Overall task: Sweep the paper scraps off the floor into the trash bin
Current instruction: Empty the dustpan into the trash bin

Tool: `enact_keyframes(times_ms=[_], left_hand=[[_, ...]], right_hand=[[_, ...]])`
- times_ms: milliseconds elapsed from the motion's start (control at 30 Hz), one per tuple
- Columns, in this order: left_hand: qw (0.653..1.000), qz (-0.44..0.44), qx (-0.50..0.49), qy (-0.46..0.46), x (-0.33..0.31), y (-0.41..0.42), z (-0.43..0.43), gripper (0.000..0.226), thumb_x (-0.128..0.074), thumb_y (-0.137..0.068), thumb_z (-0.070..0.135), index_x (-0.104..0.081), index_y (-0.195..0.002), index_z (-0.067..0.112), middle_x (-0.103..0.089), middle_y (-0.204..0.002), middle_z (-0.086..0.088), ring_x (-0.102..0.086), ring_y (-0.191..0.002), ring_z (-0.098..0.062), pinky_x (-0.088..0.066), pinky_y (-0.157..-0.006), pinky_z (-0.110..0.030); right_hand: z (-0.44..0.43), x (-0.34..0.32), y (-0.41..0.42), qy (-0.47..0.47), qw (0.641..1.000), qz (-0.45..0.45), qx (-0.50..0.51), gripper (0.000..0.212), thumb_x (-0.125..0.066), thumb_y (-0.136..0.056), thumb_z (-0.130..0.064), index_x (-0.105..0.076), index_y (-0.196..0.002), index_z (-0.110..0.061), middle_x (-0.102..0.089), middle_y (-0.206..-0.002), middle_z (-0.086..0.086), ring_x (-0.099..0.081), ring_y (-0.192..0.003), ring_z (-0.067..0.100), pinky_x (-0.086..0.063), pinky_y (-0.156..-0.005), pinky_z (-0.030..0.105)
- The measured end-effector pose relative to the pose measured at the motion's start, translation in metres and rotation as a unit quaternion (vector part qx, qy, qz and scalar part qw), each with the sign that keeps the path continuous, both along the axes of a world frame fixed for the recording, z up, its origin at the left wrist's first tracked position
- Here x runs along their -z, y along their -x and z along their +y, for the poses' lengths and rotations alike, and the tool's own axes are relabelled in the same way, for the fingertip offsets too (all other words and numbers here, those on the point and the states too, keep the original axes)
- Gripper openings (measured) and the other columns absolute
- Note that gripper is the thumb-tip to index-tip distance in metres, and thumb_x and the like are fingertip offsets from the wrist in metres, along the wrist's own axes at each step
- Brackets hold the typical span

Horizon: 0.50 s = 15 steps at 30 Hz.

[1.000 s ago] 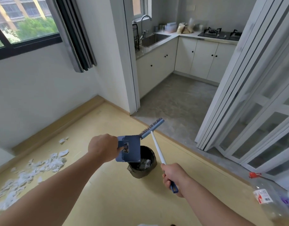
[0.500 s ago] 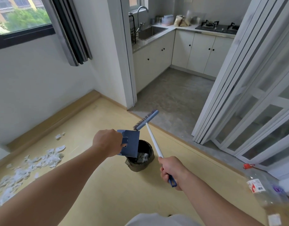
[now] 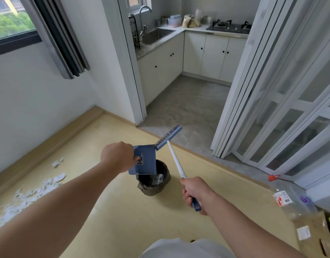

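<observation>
The dustpan is blue, with a small dark label. The brush has a blue head, dark bristles and a white handle ending in blue. The trash bin is black. The paper scraps are white on a pale yellow floor. The cabinets are cream with black knobs.

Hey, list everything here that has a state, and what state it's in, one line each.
Trash bin, open, lined, paper inside.
Dustpan, tipped over the trash bin, gripped by left hand.
Brush, raised off the floor, gripped by right hand.
Paper scraps, many on the floor at left.
Folding door, folded open.
</observation>
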State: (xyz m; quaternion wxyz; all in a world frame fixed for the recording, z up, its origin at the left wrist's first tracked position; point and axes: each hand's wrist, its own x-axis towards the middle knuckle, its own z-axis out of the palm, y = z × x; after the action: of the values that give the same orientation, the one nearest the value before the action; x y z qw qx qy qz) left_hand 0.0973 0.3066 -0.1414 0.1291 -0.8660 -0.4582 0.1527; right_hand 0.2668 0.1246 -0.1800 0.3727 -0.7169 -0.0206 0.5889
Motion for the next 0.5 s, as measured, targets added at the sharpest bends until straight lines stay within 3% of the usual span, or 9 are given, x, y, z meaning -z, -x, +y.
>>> enact_keyframes(times_ms=[67,233,367,500], left_hand=[[1.0,0.01,0.01,-0.009,0.0,-0.002,0.002,0.036,-0.042,-0.1,0.05,-0.063,-0.087,0.023,-0.052,-0.068,0.006,-0.055,-0.065,-0.017,-0.034,-0.047,-0.025],[0.997,0.034,0.062,-0.01,0.002,-0.003,-0.004,0.04,-0.039,-0.101,0.054,-0.067,-0.102,0.026,-0.053,-0.076,0.006,-0.055,-0.07,-0.018,-0.045,-0.059,-0.027],[1.0,0.006,0.016,-0.024,-0.003,0.003,0.002,0.036,-0.042,-0.101,0.049,-0.067,-0.093,0.024,-0.049,-0.067,0.006,-0.055,-0.067,-0.019,-0.038,-0.052,-0.026],[0.996,-0.065,-0.049,-0.028,-0.009,0.025,0.015,0.042,-0.041,-0.099,0.057,-0.06,-0.081,0.024,-0.056,-0.069,0.006,-0.058,-0.064,-0.019,-0.037,-0.049,-0.023]], right_hand=[[-0.001,-0.002,-0.001,-0.003,1.0,-0.001,0.003,0.022,-0.048,-0.1,-0.022,-0.052,-0.085,-0.007,-0.039,-0.06,0.001,-0.032,-0.039,0.008,-0.024,-0.034,0.017],[-0.002,-0.007,0.0,-0.008,1.0,-0.007,0.004,0.023,-0.048,-0.101,-0.023,-0.053,-0.085,-0.007,-0.039,-0.059,0.001,-0.032,-0.038,0.008,-0.024,-0.033,0.016],[0.001,-0.008,0.005,-0.002,1.0,-0.007,0.001,0.025,-0.048,-0.101,-0.023,-0.052,-0.083,-0.007,-0.039,-0.058,0.001,-0.032,-0.036,0.008,-0.024,-0.033,0.016],[0.009,-0.011,0.016,-0.001,1.0,-0.004,-0.006,0.024,-0.048,-0.101,-0.022,-0.052,-0.083,-0.007,-0.039,-0.058,0.001,-0.031,-0.04,0.008,-0.024,-0.033,0.016]])
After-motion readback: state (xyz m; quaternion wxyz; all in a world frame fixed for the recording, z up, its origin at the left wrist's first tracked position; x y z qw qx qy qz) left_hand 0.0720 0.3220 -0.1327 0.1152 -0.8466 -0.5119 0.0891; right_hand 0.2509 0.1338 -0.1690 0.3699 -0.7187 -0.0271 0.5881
